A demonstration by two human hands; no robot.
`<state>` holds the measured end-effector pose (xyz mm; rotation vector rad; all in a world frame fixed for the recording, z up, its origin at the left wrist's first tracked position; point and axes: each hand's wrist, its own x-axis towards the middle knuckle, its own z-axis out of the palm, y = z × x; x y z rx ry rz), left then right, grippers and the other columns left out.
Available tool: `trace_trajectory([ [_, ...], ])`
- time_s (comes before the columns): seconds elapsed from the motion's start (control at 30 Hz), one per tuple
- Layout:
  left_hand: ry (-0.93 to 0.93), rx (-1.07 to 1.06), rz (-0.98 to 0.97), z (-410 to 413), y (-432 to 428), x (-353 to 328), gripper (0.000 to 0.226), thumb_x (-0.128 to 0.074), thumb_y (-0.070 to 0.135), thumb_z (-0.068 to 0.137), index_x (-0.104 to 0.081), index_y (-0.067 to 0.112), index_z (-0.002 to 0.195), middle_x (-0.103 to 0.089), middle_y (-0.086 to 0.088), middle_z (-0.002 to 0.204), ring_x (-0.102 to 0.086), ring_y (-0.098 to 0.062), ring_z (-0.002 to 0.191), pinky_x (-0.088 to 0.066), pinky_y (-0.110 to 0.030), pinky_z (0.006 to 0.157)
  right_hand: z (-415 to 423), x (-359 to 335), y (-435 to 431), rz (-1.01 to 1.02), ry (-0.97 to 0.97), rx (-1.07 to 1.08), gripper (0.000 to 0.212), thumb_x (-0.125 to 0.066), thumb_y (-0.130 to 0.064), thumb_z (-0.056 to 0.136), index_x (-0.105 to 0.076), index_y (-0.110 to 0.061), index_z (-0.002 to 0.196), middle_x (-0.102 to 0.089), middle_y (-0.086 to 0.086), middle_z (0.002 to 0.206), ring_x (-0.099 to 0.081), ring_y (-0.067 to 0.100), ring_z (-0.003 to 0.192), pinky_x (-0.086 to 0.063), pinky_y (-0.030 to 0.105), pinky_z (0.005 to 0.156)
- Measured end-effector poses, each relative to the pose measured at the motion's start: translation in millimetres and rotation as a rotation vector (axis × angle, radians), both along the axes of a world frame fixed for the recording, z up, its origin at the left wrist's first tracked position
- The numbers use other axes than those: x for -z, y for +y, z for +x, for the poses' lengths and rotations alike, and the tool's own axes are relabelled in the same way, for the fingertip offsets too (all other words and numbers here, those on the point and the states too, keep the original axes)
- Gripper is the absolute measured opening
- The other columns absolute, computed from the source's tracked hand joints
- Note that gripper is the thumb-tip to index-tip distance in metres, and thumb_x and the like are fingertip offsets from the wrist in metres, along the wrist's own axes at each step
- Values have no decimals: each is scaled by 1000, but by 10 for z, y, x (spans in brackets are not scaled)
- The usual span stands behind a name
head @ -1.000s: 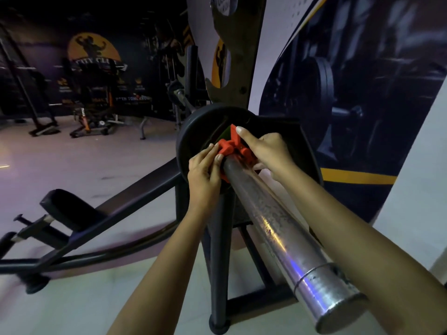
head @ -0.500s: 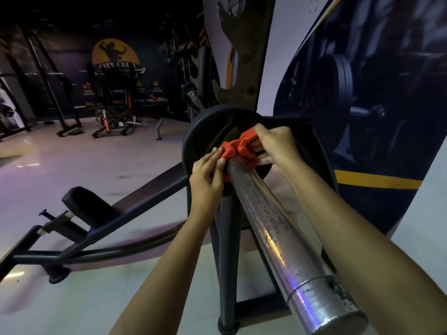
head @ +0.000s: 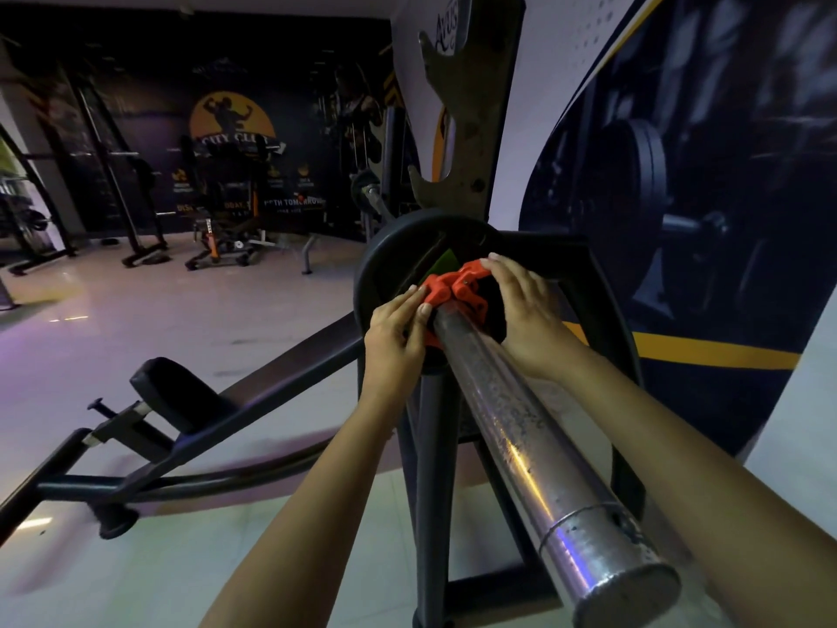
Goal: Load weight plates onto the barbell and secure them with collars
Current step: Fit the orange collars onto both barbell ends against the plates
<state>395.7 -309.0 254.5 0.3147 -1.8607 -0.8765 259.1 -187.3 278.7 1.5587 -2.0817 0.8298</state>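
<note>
Head view showed the red collar (head: 455, 290) on the barbell sleeve (head: 534, 446), hard up against the weight plate (head: 389, 256). The left grip (head: 394, 328) pinched the collar's near side. The right grip (head: 525, 310) lay over its lever, fingers pressing and clasping nothing. To me the lever looked not quite snapped down. Left half-latched, the collar might creep along the smooth steel and free the plate, and a fingertip could get nipped.
</note>
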Motion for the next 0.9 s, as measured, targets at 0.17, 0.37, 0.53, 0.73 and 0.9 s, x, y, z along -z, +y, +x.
trace_trajectory([
  [0.17,-89,-108,-205,37,-5,-57,34,-48,24,94,-55,15,126,-52,-7,130,-36,-13,122,-32,-37,106,69,55,-103,-101,226,153,82,-37,-52,75,-32,0,138,-39,22,141,-40,37,127,-33,51,102],
  [0.37,-137,-157,-285,58,24,-102,31,-49,17,94,-57,8,123,-60,-13,120,-46,-24,114,-30,-24,98,39,195,-112,-268,370,223,65,-36,-47,91,-54,9,120,-62,24,113,-61,37,98,-49,43,88],
  [0.53,-147,-167,-256,62,57,-109,32,-49,17,94,-56,7,124,-60,-13,119,-45,-23,114,-29,-21,97,104,195,-81,-308,406,215,66,-21,-43,99,-62,8,107,-68,21,93,-65,33,77,-54,39,73],
  [0.73,-198,-207,-367,114,76,-130,33,-48,15,94,-54,5,125,-59,-16,123,-46,-31,117,-34,-35,101,125,193,-49,-226,347,206,51,-31,-32,99,-61,8,108,-68,21,94,-64,34,79,-53,40,75],
  [0.9,-288,-252,-458,141,61,-181,37,-44,21,96,-48,9,131,-49,-13,136,-37,-30,129,-30,-45,107,35,123,121,-68,368,187,64,-77,-28,72,-53,2,123,-62,20,119,-56,36,113,-36,50,101],
])
